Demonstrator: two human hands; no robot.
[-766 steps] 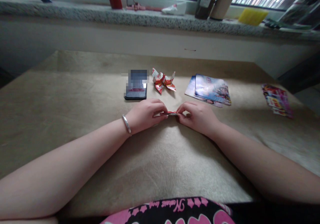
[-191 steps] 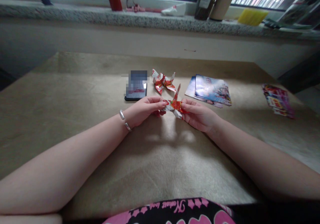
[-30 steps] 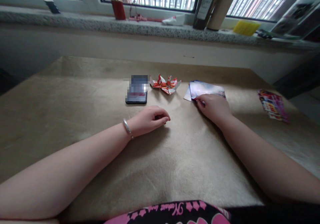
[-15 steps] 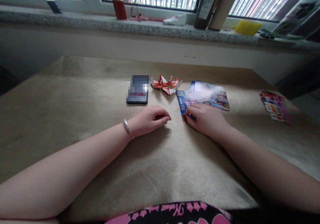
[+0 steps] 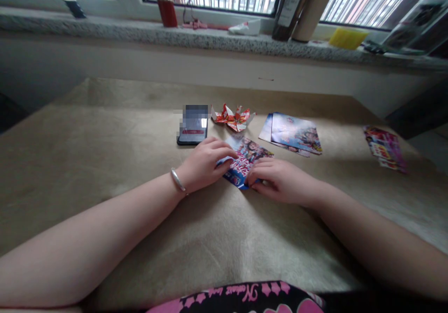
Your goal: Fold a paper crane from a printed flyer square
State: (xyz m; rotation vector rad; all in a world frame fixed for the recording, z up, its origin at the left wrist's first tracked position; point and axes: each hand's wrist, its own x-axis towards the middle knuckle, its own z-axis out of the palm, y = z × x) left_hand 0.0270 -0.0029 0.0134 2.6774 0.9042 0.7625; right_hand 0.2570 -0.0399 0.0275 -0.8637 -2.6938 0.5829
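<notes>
A printed paper sheet (image 5: 241, 163), blue with white-and-pink lettering and a picture, lies between my two hands on the table. My left hand (image 5: 209, 161), with a silver bangle at the wrist, has its fingers closed on the sheet's left edge. At the lower right corner, my right hand (image 5: 271, 178) pinches the same sheet. Just beyond it sit red-and-white folded paper pieces (image 5: 234, 118), like origami cranes. A phone (image 5: 193, 126) lies behind my left hand. To the right is a small stack of similar printed sheets (image 5: 296, 133).
Pink and red printed papers (image 5: 385, 149) lie at the table's right side. Along the stone windowsill (image 5: 126, 31) stand a red lighter-like object (image 5: 167, 10), a dark jar (image 5: 290, 12) and a yellow block (image 5: 347, 38). The beige table (image 5: 87, 131) reaches to the wall.
My right hand has drawn the top sheet off the stack, leftward and toward me, turning it. My left hand has come onto its left edge. The phone and folded pieces have not moved.
</notes>
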